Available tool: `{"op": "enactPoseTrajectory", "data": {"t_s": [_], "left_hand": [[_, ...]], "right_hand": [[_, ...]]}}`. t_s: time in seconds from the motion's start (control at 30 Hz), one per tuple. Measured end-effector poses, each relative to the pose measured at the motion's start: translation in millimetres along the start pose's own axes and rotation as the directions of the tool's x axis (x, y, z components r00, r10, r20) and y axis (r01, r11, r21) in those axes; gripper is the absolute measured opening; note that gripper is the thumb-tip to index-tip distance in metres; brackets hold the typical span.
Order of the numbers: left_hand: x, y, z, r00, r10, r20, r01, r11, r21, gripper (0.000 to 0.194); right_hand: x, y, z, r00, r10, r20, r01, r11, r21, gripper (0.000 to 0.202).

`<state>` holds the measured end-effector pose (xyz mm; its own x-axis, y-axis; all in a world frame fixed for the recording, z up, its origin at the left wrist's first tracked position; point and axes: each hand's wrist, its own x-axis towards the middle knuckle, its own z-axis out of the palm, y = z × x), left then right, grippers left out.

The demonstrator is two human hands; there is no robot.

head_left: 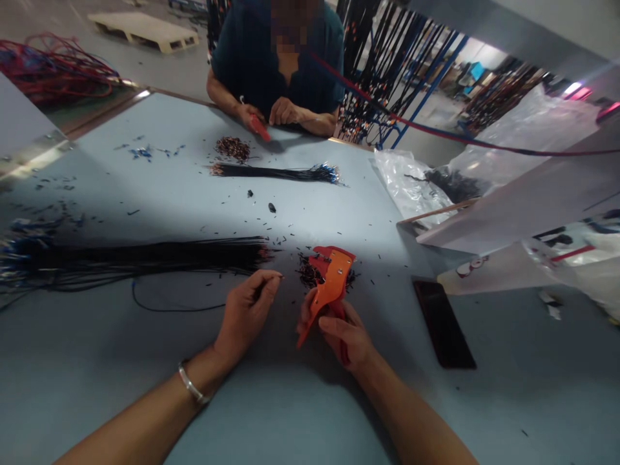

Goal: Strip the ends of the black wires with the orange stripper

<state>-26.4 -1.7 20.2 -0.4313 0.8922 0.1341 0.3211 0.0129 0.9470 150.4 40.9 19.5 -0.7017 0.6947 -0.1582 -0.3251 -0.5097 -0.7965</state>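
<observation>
My left hand (248,309) pinches the end of a thin black wire (179,310), whose tail loops back to the left over the table. Wrapped in my right hand (346,332) is an orange and red wire stripper (334,274), its jaws pointing up and away from me. The wire's tip sits just left of the tool, apart from it. Under the jaws lies a pile of short dark insulation scraps (310,272). A long bundle of black wires (159,257) stretches to the left of my left hand, with blue-and-white ends at its far left.
Across the table a person's hands (264,119) hold another red tool. A smaller wire bundle (276,172) and a copper-coloured pile (232,148) lie before them. At right are a dark phone (444,323), a white cup (489,270) lying on its side and plastic bags (411,184).
</observation>
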Motion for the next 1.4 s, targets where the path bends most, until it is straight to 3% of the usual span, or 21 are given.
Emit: {"op": "enactPoseTrajectory", "data": {"t_s": [0.3, 0.47, 0.57, 1.0, 1.4], "left_hand": [[-1.8, -1.7, 0.8, 1.000, -0.014, -0.001, 0.014, 1.000, 0.002, 0.020], [-5.0, -0.8, 0.8, 0.996, 0.055, -0.076, -0.051, 0.997, 0.058, 0.017], [-6.3, -1.9, 0.7, 0.985, 0.129, -0.114, -0.117, 0.988, 0.104, 0.014], [-5.9, -3.0, 1.4, 0.954, 0.288, -0.077, -0.278, 0.953, 0.124, 0.012], [-6.3, 0.1, 0.9, 0.953, 0.300, -0.040, -0.289, 0.940, 0.183, 0.015]], "right_hand": [[-1.3, 4.5, 2.6, 1.000, -0.014, 0.015, 0.016, 0.997, -0.078, 0.035], [-6.4, 3.8, 4.2, 0.985, 0.135, 0.109, -0.125, 0.988, -0.088, 0.037], [-7.9, 3.5, 3.2, 0.978, 0.162, 0.128, -0.153, 0.985, -0.076, 0.037], [-7.8, -1.6, 3.7, 0.967, 0.195, 0.163, -0.183, 0.979, -0.084, 0.037], [-8.2, -0.5, -0.6, 0.960, 0.226, 0.162, -0.217, 0.973, -0.073, 0.037]]}}
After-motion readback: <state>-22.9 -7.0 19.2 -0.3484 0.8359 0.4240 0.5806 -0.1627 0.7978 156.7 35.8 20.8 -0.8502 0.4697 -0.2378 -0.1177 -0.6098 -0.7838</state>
